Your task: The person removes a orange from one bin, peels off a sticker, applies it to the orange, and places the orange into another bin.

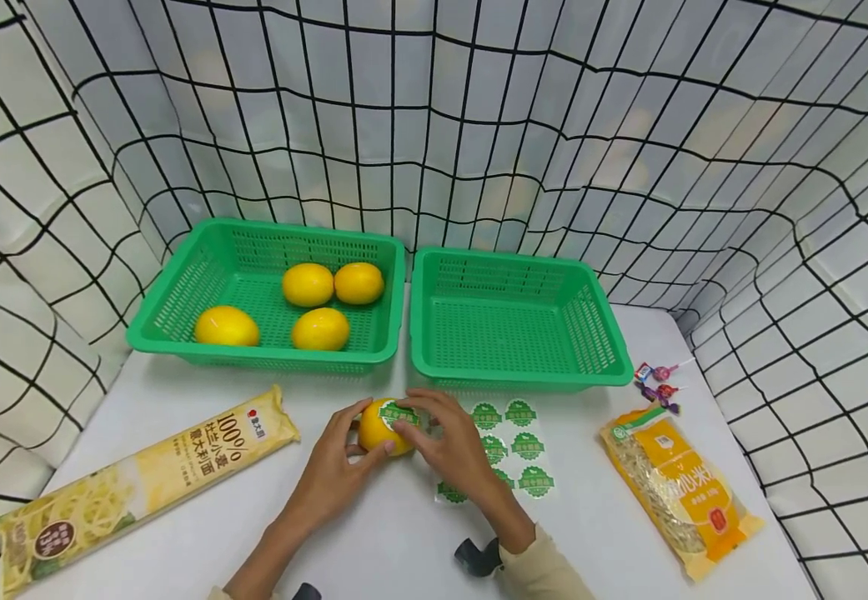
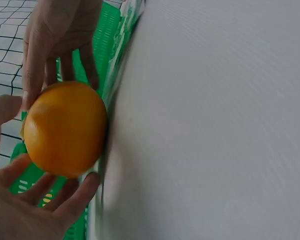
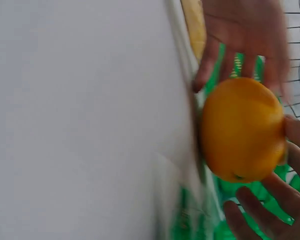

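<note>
Both hands meet at a yellow lemon (image 1: 373,431) near the middle of the white table. My left hand (image 1: 334,468) holds it from the left, fingers curved along its far side and thumb at its near side. A green sticker (image 1: 396,412) with a scalloped edge lies on its upper face. The thumb and forefinger of my right hand (image 1: 454,443) press at that sticker, and the other fingers spread beside the fruit. In the right wrist view the lemon (image 3: 242,130) looks orange. A sheet of green stickers (image 1: 528,447) lies partly under my right forearm and hand.
Behind stand two green baskets: the left basket (image 1: 268,360) holds several lemons (image 1: 321,329), and the right basket (image 1: 516,383) is beside it. A noodle packet (image 1: 156,483) lies left, a yellow bag (image 1: 681,492) right, near small candies (image 1: 659,387). Black netting surrounds the table.
</note>
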`<state>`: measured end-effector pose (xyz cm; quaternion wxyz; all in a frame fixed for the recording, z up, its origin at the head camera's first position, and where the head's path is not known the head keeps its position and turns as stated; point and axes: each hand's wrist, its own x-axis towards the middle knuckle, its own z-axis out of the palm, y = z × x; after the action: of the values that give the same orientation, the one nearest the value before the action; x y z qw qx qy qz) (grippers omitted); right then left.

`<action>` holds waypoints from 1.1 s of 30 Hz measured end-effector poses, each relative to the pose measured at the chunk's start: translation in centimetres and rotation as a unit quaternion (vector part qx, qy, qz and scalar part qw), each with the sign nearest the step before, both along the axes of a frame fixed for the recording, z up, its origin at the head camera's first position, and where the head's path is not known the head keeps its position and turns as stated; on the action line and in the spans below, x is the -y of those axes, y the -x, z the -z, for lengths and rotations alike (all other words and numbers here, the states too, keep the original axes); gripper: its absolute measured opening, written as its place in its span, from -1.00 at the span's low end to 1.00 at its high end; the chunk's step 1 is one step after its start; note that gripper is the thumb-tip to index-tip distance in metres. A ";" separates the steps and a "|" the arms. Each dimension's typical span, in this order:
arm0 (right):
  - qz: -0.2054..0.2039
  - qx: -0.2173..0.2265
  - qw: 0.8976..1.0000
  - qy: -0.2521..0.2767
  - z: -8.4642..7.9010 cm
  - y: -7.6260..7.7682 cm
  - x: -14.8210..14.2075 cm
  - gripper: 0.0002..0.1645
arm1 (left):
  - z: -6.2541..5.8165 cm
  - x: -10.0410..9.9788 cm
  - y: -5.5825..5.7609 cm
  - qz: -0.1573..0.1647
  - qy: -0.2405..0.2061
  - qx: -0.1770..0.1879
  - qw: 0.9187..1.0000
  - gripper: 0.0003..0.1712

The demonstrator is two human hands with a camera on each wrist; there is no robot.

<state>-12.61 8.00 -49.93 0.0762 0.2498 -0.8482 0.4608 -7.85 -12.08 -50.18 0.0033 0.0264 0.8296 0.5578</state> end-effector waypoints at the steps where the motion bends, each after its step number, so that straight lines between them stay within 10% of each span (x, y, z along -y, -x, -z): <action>1: -0.002 0.009 1.000 0.004 0.2 -0.1 0.0 -0.62 | -0.1 0.0 0.1 -0.003 -0.005 -0.007 1.000 -0.20; 9: 0.002 0.110 0.991 0.078 1.0 -0.4 0.3 -0.60 | -0.3 -1.4 1.3 -0.064 -0.076 -0.034 0.995 -0.69; 19: 0.035 0.248 0.943 0.219 1.0 -0.2 1.2 -0.67 | 0.1 -1.7 1.4 -0.079 -0.161 0.035 0.983 -0.67; 26: 0.075 0.054 0.995 0.044 1.3 -1.3 1.6 -0.60 | 0.8 -1.4 0.5 -0.032 0.029 -0.117 0.992 -0.55; 30: 0.108 -0.102 0.981 -0.128 1.2 -1.7 1.5 -0.55 | 0.5 -1.2 0.6 -0.021 0.078 -0.145 0.986 -0.51; 33: 0.104 -0.139 0.965 -0.194 1.0 -1.7 1.4 -0.49 | 0.4 -1.1 0.7 -0.020 0.064 -0.125 0.990 -0.52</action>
<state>-10.89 6.59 -50.89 0.1908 0.2323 -0.9237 0.2374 -8.57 -10.95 -50.56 -0.1103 0.0788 0.8579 0.4957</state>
